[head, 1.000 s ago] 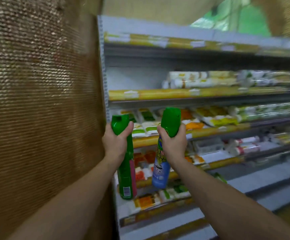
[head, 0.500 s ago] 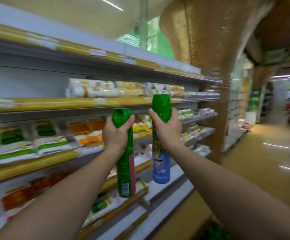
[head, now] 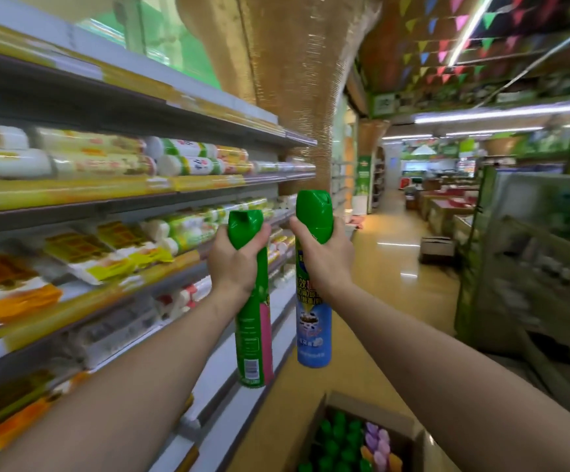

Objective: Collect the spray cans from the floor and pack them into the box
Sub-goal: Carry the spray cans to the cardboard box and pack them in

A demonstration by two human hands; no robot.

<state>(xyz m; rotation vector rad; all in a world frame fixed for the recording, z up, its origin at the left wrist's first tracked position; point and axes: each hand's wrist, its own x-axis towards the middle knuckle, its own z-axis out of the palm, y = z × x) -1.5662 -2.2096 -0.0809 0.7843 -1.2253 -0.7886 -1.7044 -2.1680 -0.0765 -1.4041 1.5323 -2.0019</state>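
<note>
Green-capped, both of them: your left hand (head: 234, 264) gripped the pink-sided can (head: 254, 335), your right hand (head: 326, 264) the blue can (head: 312, 321) (upright, just apart), above the cardboard box (head: 379, 415), which looked part-filled with blurry caps (head: 338, 434).

One head-worn wide-angle view, facing forward and slightly down along a shop aisle.

The lens sits above and behind the forearms, which rise from the lower corners to the left hand (head: 234, 264) and right hand (head: 328, 264) near centre, close to the camera, gripping the left can (head: 254, 335) and right can (head: 312, 318). Shelves (head: 106, 199) fill the 9 o'clock side, the floor (head: 389, 284) runs away toward 1 o'clock, and the box (head: 372, 408) rim shows at 6 o'clock, cut by the lower edge.
</note>
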